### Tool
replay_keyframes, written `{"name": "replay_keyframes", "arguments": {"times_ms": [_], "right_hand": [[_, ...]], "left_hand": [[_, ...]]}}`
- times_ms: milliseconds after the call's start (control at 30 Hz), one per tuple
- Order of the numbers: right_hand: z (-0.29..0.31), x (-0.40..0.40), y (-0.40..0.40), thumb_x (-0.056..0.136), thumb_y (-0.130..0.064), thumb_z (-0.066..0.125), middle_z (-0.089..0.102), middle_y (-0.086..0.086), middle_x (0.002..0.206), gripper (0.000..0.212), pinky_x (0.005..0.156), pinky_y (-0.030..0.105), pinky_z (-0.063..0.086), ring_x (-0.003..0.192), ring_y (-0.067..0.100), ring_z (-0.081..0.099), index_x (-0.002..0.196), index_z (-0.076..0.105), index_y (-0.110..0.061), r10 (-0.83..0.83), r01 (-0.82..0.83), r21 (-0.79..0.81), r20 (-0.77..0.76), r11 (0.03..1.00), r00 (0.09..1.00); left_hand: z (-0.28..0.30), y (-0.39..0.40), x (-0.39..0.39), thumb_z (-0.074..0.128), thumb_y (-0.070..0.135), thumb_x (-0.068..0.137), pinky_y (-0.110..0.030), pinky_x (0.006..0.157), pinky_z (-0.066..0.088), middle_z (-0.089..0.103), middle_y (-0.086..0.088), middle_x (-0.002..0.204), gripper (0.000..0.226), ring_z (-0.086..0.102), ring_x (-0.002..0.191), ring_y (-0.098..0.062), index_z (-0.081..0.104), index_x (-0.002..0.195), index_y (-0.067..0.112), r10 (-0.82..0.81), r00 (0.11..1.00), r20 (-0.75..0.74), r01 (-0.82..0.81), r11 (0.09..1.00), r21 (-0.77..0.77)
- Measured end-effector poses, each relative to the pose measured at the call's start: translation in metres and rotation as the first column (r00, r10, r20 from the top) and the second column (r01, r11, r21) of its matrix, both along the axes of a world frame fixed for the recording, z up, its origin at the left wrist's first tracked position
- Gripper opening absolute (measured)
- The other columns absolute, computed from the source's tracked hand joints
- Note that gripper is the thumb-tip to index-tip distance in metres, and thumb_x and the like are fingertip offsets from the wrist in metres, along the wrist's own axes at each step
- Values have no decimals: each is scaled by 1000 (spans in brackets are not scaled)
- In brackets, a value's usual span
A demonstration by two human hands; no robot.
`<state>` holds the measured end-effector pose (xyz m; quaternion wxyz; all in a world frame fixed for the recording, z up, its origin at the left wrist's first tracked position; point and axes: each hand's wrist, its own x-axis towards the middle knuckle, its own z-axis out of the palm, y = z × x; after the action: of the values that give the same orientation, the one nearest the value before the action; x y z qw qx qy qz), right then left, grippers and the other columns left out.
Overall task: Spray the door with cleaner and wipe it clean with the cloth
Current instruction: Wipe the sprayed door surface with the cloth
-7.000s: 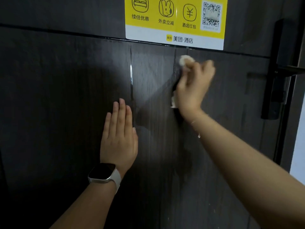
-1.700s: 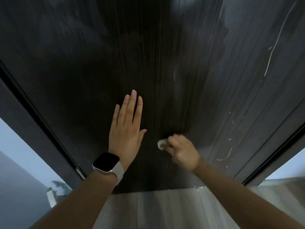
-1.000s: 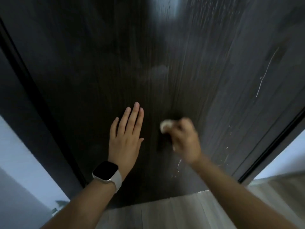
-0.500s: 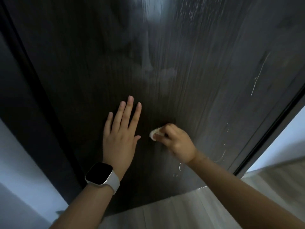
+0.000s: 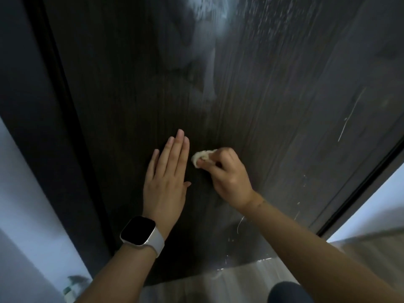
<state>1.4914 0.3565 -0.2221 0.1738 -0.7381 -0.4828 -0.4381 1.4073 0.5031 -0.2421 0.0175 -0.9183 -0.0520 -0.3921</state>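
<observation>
Both hands are on the lower part of the dark wood-grain door [image 5: 135, 88], seen from above at a steep slant. On the left, the left hand [image 5: 167, 180] lies flat against the panel, fingers straight and held together, thumb out to the side; a smartwatch [image 5: 140, 231] with a dark blank face and a pale strap sits on its wrist. Just beside those fingertips, the right hand [image 5: 227, 174] is curled round a small pale cloth [image 5: 202, 157] and presses it to the door; only a bunched end of the cloth pokes out past the knuckles, the rest being buried in the fist. Higher on the panel a whitish, hazy smear [image 5: 207, 40] runs down in streaks, blurred and cut off by the top edge. Thin pale drip lines [image 5: 349, 117] and small specks mark the right part of the door, down to its bottom edge. At the lower left corner a spray bottle [image 5: 72, 289] stands by the light wall [image 5: 24, 204], dim and partly cut off, so its label cannot be read. Pale wood-look floor [image 5: 218, 287] shows below the door, and a dark rounded shape [image 5: 288, 291] at the bottom edge is too cropped to identify.
</observation>
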Motion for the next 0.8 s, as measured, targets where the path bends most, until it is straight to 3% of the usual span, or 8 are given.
{"name": "replay_keyframes", "arguments": {"times_ms": [100,267,333,433,500,600,733,800], "right_hand": [[37,0,3,86,1,67,61,18,88,17,63,44,48,78,33,58,103,72,0,36,-35,-50,38,998,999],[159,5,27,86,2,63,58,23,87,14,67,37,46,83,34,56,94,74,-1,-4,-61,279,224,958,975],[152,6,33,87,2,60,56,23,85,15,67,34,40,84,30,51,95,73,0,9,-75,284,226,956,974],[83,6,22,89,0,62,58,19,91,16,67,38,45,82,30,52,102,72,1,52,-69,81,199,994,979],[50,4,10,88,-1,62,48,10,99,19,67,37,46,85,26,47,105,71,-1,49,-40,-62,156,997,986],[65,3,5,87,-3,60,39,8,100,22,67,30,33,85,26,41,107,70,-3,33,7,-181,219,983,975],[121,6,14,88,-3,63,57,21,89,15,63,34,38,80,31,50,101,72,-1,-67,46,85,257,995,964],[110,13,9,92,-3,59,56,21,86,17,65,33,37,80,28,47,104,71,-2,-58,20,172,221,985,974]], "left_hand": [[-3,8,1,81,33,73,-37,122,3,-10,-6,162,110,-4,150,-22,12,155,11,4,1000,1,-4,1000,-3],[-4,7,2,80,34,75,-39,120,4,-5,-8,163,108,-2,149,-24,11,155,12,-1,1000,-17,1,1000,-5],[-4,4,1,80,31,75,-39,121,4,-4,-8,163,108,-1,150,-24,10,155,12,-1,1000,-7,1,1000,-27],[-3,4,-2,81,30,73,-39,121,6,-3,-9,163,109,2,150,-25,12,155,11,5,1000,-5,-5,1000,-8],[-2,7,-5,80,29,74,-40,121,11,-2,-9,163,107,4,150,-25,13,155,11,-6,1000,-31,6,1000,14],[1,12,-8,78,30,76,-39,120,14,0,-9,163,103,7,150,-25,13,155,12,-17,999,-40,19,999,28],[2,11,-7,72,34,83,-39,119,17,3,-8,163,93,9,149,-23,16,154,12,-48,998,-38,48,999,-9],[2,9,-8,69,34,84,-40,119,19,4,-8,163,90,9,149,-23,17,154,12,-68,997,-44,67,997,-28]]}}
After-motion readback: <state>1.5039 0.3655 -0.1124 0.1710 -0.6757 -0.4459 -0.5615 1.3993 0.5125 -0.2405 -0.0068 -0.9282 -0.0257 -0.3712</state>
